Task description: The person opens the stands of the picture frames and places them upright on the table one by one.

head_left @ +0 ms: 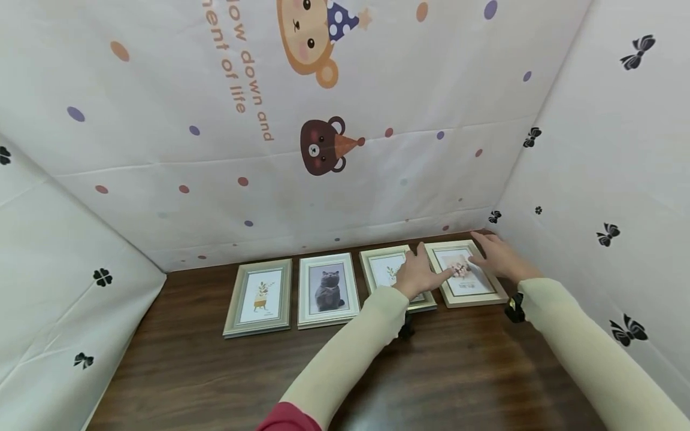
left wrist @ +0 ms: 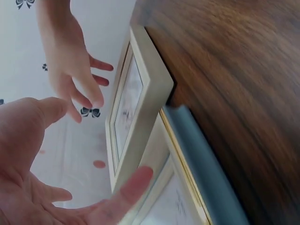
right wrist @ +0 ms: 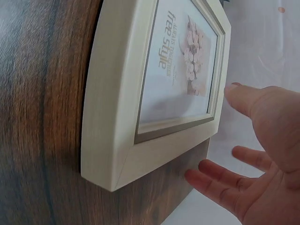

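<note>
The rightmost picture frame (head_left: 474,286), cream with a pink flower print, lies flat on the brown table between my two hands. My left hand (head_left: 418,276) hovers over the neighbouring frame (head_left: 384,268) with a plant print, its thumb reaching across the flower frame's left side. In the left wrist view its fingers are spread, with nothing held. By the flower frame's right side is my right hand (head_left: 500,258). Its fingers (right wrist: 218,185) are loosely extended beside the cream border in the right wrist view, and the thumb is close to the far edge.
To the left, a cat picture frame (head_left: 327,293) and a plant-pot picture frame (head_left: 260,299) complete the row. Close behind them rises a white printed backdrop (head_left: 280,203). A white side panel (head_left: 571,179) stands just right of my right hand.
</note>
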Demonstrator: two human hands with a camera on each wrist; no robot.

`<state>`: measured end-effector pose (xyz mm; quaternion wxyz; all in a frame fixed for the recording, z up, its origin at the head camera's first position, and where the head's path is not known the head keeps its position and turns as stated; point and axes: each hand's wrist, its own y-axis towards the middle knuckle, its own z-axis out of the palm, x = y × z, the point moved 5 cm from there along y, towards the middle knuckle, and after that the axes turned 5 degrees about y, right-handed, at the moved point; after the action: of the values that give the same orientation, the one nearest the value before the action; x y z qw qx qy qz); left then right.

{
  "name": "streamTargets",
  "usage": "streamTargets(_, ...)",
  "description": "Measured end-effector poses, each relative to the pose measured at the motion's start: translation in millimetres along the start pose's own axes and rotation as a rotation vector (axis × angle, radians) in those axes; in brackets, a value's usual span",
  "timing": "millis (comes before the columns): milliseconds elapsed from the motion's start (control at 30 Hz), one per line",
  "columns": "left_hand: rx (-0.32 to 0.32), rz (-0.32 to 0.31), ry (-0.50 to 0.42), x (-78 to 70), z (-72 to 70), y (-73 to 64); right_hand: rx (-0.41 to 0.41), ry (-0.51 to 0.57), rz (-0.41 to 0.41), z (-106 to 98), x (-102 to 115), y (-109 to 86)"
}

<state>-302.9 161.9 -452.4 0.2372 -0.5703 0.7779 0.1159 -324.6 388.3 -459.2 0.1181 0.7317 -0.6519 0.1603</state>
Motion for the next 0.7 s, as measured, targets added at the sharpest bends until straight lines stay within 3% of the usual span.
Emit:
streamTargets(267,0.062,-0.082,-0.176,-14.6,19.9,9.9,0.056,-0.008,0.087,2,5,0.3)
streamTargets(467,0.071,-0.165,-0.227,-14.6,28.0,14.5,0.08,-0.006,0.184,8,-1,3.2)
streamTargets(700,0.099,-0.173,-0.226,-15.0,42.3,24.9,0.098,-0.005,0.264,11,-10,-0.7)
